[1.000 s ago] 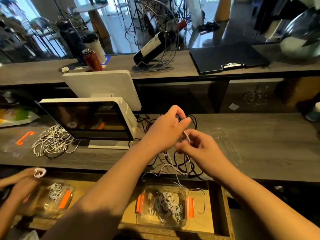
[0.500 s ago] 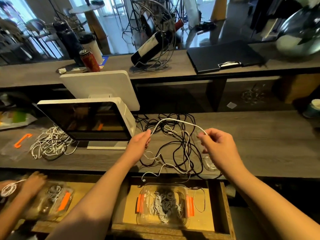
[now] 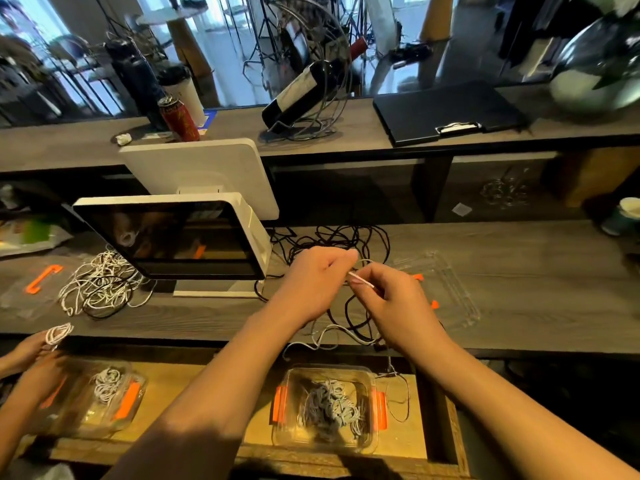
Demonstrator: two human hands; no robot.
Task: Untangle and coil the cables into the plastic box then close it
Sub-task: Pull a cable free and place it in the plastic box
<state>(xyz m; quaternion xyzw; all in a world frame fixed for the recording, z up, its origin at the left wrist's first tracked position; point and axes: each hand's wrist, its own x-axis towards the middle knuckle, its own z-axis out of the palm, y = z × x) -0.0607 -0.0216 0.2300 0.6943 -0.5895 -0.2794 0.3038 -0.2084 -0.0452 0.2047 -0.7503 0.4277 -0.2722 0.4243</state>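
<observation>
Above the counter (image 3: 519, 271), both hands (image 3: 313, 282) (image 3: 391, 299) pinch a white cable (image 3: 362, 280) — slanting down-right

Plastic box (image 3: 325, 441) in drawer (image 3: 440, 427) below counter (image 3: 519, 271), cables (image 3: 332, 240) on counter right of monitor (image 3: 180, 237), lid (image 3: 446, 289) further right

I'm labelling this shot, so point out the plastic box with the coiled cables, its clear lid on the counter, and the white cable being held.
plastic box (image 3: 372, 441): head view, front right rim.
clear lid (image 3: 453, 292): head view, ribbed middle.
white cable (image 3: 362, 280): head view, stretch between the hands.
</observation>
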